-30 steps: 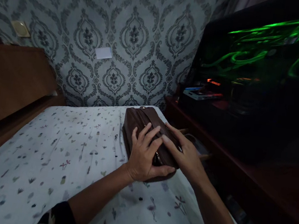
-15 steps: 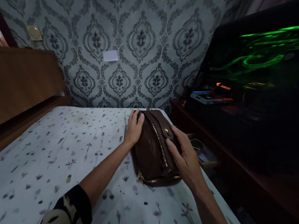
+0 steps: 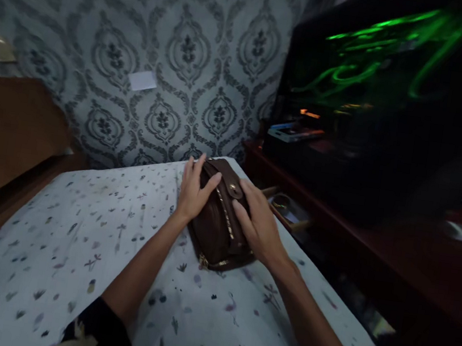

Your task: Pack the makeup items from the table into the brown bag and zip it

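A brown leather handbag [image 3: 214,216] with gold zips and a flap with a gold clasp lies at an angle on the patterned white sheet [image 3: 117,248]. My left hand [image 3: 194,191] holds its left side near the far end, thumb laid across the top and fingers along the edge. From the right, my right hand [image 3: 261,220] grips the bag beside the clasp, thumb and fingers on the flap side. Part of the bag's right side is hidden under that hand.
An open drawer [image 3: 293,219] with small items inside juts out right of the bed. Beyond stands a dark cabinet with a glossy screen [image 3: 358,65] showing green reflections. A wooden headboard [image 3: 4,135] is at left, and a patterned wall [image 3: 184,75] behind.
The view has swung to the right, so the bag and hands appear further left. My left thumb has spread from its fingers over the bag's top. The bag still lies on the sheet.
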The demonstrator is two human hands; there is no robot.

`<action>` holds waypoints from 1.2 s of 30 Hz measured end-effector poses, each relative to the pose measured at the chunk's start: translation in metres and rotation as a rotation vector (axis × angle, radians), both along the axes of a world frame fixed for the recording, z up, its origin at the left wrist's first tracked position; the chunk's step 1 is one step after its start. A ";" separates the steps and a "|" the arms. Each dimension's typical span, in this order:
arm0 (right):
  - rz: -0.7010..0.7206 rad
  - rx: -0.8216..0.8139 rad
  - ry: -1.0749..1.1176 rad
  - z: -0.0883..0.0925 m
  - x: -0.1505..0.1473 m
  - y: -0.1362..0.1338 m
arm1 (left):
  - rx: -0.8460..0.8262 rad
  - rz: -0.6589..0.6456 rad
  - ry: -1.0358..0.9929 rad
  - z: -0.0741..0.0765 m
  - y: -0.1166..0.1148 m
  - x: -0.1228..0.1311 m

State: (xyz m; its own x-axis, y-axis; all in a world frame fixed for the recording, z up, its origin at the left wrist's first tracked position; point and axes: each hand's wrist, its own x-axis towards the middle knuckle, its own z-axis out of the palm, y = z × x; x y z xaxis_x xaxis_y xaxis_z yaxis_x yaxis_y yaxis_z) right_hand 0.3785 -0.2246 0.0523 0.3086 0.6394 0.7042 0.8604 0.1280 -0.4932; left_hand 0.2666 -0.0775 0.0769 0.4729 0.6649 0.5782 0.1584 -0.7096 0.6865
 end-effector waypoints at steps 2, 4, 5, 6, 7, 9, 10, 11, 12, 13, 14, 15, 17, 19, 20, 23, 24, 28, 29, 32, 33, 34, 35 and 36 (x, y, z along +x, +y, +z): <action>-0.068 -0.026 -0.011 0.002 -0.007 0.000 | 0.081 -0.035 0.037 0.004 -0.005 -0.001; -0.158 -0.044 -0.029 0.004 -0.017 -0.001 | 0.124 -0.059 0.052 0.007 -0.008 -0.002; -0.200 -0.056 -0.038 0.005 -0.023 -0.001 | 0.133 -0.064 0.051 0.007 -0.008 -0.002; -0.246 -0.066 -0.047 0.006 -0.029 -0.001 | 0.138 -0.067 0.049 0.007 -0.008 -0.003; -0.288 -0.083 -0.055 0.007 -0.035 -0.001 | 0.139 -0.068 0.047 0.006 -0.007 -0.003; -0.358 -0.112 -0.072 0.009 -0.046 0.000 | 0.137 -0.067 0.045 0.004 -0.006 -0.002; -0.381 -0.122 -0.081 0.009 -0.049 0.000 | 0.138 -0.069 0.047 0.004 -0.005 -0.002; -0.394 -0.124 -0.091 0.009 -0.052 0.000 | 0.139 -0.069 0.048 0.003 -0.005 -0.001; -0.399 -0.118 -0.100 0.009 -0.053 0.000 | 0.141 -0.066 0.047 0.003 -0.006 0.000; -0.397 -0.104 -0.110 0.008 -0.053 0.000 | 0.144 -0.060 0.047 0.003 -0.007 0.001; -0.392 -0.082 -0.119 0.007 -0.052 0.001 | 0.147 -0.054 0.048 0.004 -0.009 0.001; -0.385 -0.056 -0.128 0.005 -0.050 0.001 | 0.150 -0.050 0.052 0.004 -0.011 0.001; -0.370 0.003 -0.142 0.002 -0.047 0.003 | 0.145 -0.041 0.058 0.005 -0.014 0.001; -0.355 0.054 -0.150 -0.002 -0.044 0.005 | 0.126 -0.040 0.056 0.004 -0.013 0.000; -0.348 0.075 -0.154 -0.003 -0.043 0.006 | 0.109 -0.042 0.046 0.004 -0.009 0.001; -0.343 0.130 -0.175 -0.005 -0.041 0.008 | -0.044 -0.012 -0.023 0.001 0.016 0.005; -0.343 0.144 -0.183 -0.005 -0.040 0.009 | -0.131 0.019 -0.052 0.000 0.027 0.007; -0.339 0.172 -0.207 -0.005 -0.040 0.010 | -0.330 0.074 -0.072 -0.004 0.064 0.017; -0.335 0.176 -0.212 -0.005 -0.040 0.010 | -0.330 0.066 -0.066 -0.004 0.069 0.018; -0.329 0.185 -0.218 -0.005 -0.040 0.010 | -0.332 0.028 -0.045 -0.004 0.076 0.018; -0.330 0.185 -0.216 -0.005 -0.039 0.010 | -0.340 0.012 -0.031 -0.003 0.078 0.017; -0.331 0.184 -0.213 -0.006 -0.039 0.010 | -0.357 -0.001 -0.013 -0.002 0.081 0.016; -0.330 0.181 -0.211 -0.006 -0.039 0.010 | -0.382 -0.009 0.011 -0.001 0.085 0.015; -0.327 0.177 -0.209 -0.006 -0.039 0.009 | -0.418 -0.010 0.041 0.000 0.089 0.015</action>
